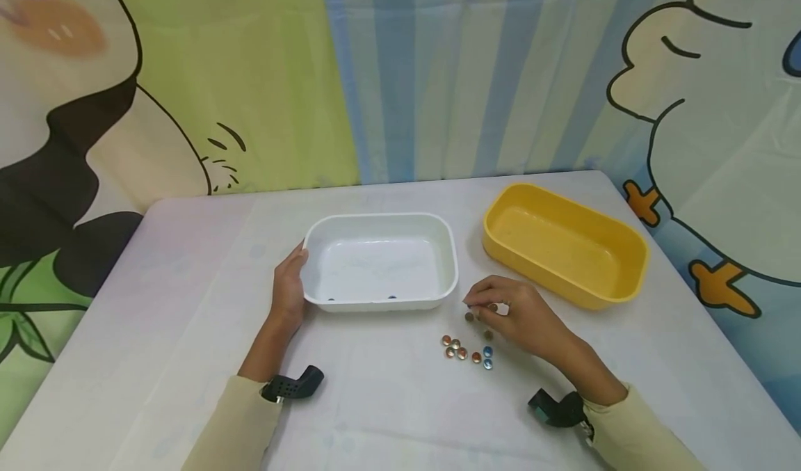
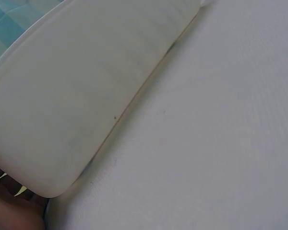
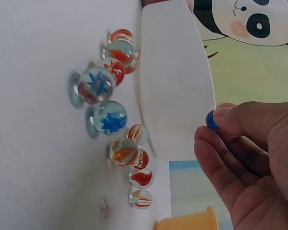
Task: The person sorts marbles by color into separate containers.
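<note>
Marbles (image 1: 462,353) lie loose on the table (image 1: 375,401) nearest the person, right of centre, mostly orange with two blue. Just beyond, the right hand (image 1: 516,311) pinches a blue marble (image 3: 211,120) between thumb and fingers. That marble is just beside the near right corner of the white tub (image 1: 383,259), whose inside lies leftward and a little farther from the pinch. The tub's long axis runs left to right; the left hand (image 1: 289,286) grips its left end. Farther right, the yellow tub (image 1: 544,273) sits askew.

The right hand partly covers some marbles, and the held one's height is hard to judge. The white tub's near rim cuts off two small dark things inside, probably marbles. The left fingers are largely hidden.
</note>
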Tool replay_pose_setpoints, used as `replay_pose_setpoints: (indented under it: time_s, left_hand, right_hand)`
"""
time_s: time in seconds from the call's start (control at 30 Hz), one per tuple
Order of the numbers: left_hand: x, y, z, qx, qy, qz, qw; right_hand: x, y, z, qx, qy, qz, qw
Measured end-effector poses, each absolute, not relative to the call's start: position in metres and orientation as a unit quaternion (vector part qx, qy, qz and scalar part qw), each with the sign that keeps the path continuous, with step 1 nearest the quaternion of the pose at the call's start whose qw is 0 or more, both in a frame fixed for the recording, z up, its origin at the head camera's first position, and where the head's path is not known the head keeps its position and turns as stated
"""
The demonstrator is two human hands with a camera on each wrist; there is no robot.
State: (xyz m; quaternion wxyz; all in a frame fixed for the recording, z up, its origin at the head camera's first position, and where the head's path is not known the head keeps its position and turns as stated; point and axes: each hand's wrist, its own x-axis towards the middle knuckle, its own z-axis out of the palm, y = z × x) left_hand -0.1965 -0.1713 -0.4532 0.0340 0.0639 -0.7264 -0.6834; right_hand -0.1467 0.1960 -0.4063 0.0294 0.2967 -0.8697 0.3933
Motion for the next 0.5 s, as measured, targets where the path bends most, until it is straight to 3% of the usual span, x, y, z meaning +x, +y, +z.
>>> replay_pose_setpoints:
  time_s: [0.5]
  left_hand:
    - [-0.197, -0.17, -0.453, 0.055, -0.723, -0.688, 0.037]
  right_hand:
    - [-0.161, 0.192, -0.399, 0.3, -0.866, 0.396, 0.058]
